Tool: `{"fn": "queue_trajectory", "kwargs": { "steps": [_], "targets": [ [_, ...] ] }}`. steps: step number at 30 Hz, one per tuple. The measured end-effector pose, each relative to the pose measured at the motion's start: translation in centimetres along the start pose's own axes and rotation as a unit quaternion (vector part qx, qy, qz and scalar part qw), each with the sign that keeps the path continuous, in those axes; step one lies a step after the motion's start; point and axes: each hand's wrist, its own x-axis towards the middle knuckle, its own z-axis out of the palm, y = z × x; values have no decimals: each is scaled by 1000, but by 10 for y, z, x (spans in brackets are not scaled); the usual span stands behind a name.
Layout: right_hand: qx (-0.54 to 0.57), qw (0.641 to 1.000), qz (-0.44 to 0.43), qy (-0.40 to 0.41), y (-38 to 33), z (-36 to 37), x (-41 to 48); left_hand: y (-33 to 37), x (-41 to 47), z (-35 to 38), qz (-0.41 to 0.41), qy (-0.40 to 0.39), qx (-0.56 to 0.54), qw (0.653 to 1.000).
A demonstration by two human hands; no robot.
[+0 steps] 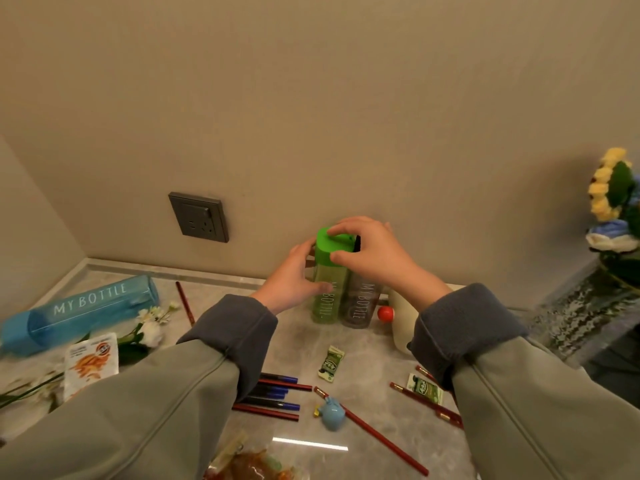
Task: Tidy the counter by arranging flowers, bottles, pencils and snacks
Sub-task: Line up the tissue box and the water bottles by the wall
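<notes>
Green bottle (325, 303): I am seeing it standing upright at the centre of the frame, close to the wall and touching a smoky grey bottle (362, 303) on its right.
Right hand (374, 251): its fingers and thumb are curling over the green cap, clamped on it from above.
Left hand (294, 275): its fingers are wrapping the green bottle's side, with the thumb pressing on the front.
Blue bottle (86, 310): it is lying on its side at the left of the frame, just beside white flowers (149, 327).
Pencils (374, 434): red ones are lying scattered across the lower centre of the counter (304, 344), among small green snack packets (331, 362).
</notes>
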Motion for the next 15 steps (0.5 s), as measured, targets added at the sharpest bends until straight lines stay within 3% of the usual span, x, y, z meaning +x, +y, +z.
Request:
{"fn": "queue_trajectory", "kwargs": {
  "steps": [8, 15],
  "targets": [
    [124, 983, -72, 117, -21, 5, -28, 16, -44, -21, -72, 43, -35, 996],
    [160, 979, -125, 31, -71, 26, -55, 27, -124, -53, -104, 118, -32, 987]
  ]
}}
